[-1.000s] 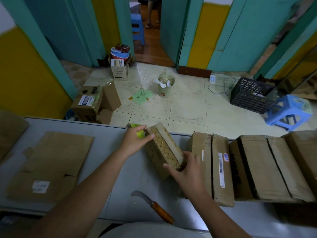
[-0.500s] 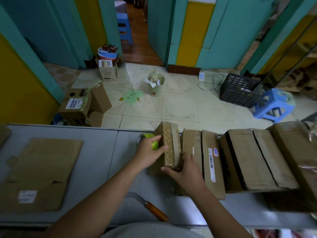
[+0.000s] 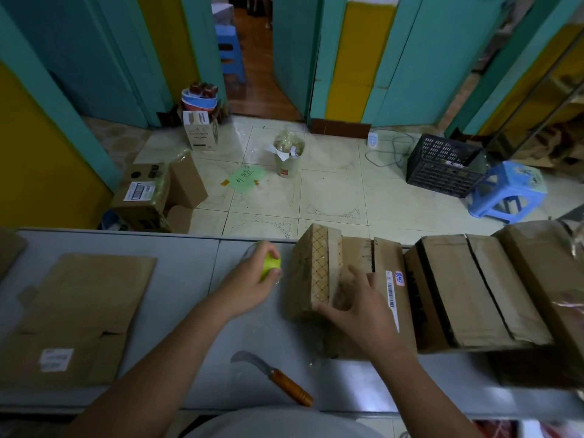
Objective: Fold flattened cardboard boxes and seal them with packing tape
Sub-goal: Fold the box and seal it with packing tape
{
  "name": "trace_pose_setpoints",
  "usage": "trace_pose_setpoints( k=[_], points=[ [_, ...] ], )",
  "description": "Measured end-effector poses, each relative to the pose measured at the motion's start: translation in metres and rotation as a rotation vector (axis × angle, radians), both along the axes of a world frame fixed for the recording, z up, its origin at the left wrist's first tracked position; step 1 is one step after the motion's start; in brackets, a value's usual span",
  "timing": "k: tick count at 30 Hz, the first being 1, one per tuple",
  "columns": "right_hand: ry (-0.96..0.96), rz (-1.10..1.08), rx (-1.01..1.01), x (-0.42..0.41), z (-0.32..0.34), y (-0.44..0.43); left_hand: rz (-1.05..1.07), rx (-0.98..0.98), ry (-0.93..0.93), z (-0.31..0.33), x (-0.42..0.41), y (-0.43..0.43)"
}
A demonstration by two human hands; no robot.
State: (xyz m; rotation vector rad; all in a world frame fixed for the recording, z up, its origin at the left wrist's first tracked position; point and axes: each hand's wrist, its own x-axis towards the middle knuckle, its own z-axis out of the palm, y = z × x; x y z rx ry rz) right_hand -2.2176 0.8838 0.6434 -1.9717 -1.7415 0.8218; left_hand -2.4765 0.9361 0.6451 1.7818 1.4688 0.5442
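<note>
A small folded cardboard box (image 3: pixel 311 273) with a diamond-patterned strip on top stands on the grey table (image 3: pixel 177 279), pushed against the row of sealed boxes (image 3: pixel 467 289) to its right. My right hand (image 3: pixel 357 306) rests on its top with the fingers spread, thumb at the near corner. My left hand (image 3: pixel 252 279) grips a tape roll with a yellow-green core (image 3: pixel 270 266) just left of the box. A flattened cardboard box (image 3: pixel 79 314) with a white label lies at the table's left.
A curved knife with a wooden handle (image 3: pixel 278 379) lies near the table's front edge. Beyond the table, on the tiled floor, are open cardboard boxes (image 3: pixel 151 194), a small bin (image 3: pixel 289 159), a black crate (image 3: pixel 445 165) and a blue stool (image 3: pixel 508 191).
The small box has been turned and slid right until it sits square against the row of sealed boxes. My left hand with the tape roll has drawn away from the box's left side.
</note>
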Motion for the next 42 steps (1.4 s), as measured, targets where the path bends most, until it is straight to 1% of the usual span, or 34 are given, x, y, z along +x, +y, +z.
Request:
trace_pose_setpoints(
  k=[2, 4, 7, 8, 10, 12, 13, 14, 18, 21, 29, 32, 38, 42],
  points=[
    [0.020, 0.014, 0.103, -0.003, 0.012, 0.002, -0.065, 0.047, 0.034, 0.015, -0.010, -0.006],
    [0.043, 0.079, 0.216, -0.013, 0.027, 0.011, -0.143, 0.083, 0.053, 0.031, -0.015, -0.011],
    [0.143, 0.224, 0.267, -0.036, 0.048, 0.032, -0.259, 0.127, 0.077, 0.049, -0.015, -0.019],
    [0.181, 0.270, 0.247, -0.043, 0.053, 0.040, -0.280, 0.138, 0.102, 0.052, -0.013, -0.020],
    [0.240, 0.352, 0.113, -0.052, 0.060, 0.055, -0.312, 0.154, 0.134, 0.058, -0.010, -0.024],
    [0.292, 0.434, -0.014, -0.058, 0.067, 0.065, -0.328, 0.166, 0.105, 0.063, -0.009, -0.028],
    [0.307, 0.460, -0.014, -0.059, 0.068, 0.068, -0.328, 0.164, 0.088, 0.065, -0.010, -0.029],
    [0.313, 0.469, 0.032, -0.059, 0.066, 0.069, -0.326, 0.161, 0.083, 0.066, -0.011, -0.029],
    [0.305, 0.374, 0.205, -0.060, 0.059, 0.065, -0.300, 0.185, 0.099, 0.067, -0.015, -0.029],
    [0.295, 0.359, 0.236, -0.066, 0.054, 0.059, -0.289, 0.172, 0.098, 0.064, -0.018, -0.029],
    [0.347, 0.314, 0.236, -0.068, 0.052, 0.051, -0.234, 0.091, 0.014, 0.062, -0.023, -0.028],
    [0.399, 0.294, 0.211, -0.065, 0.050, 0.053, -0.209, 0.040, -0.057, 0.061, -0.023, -0.027],
    [0.425, 0.306, 0.248, -0.059, 0.054, 0.052, -0.179, -0.013, -0.217, 0.064, -0.022, -0.024],
    [0.449, 0.299, 0.230, -0.056, 0.055, 0.053, -0.136, -0.066, -0.298, 0.066, -0.020, -0.024]
  ],
)
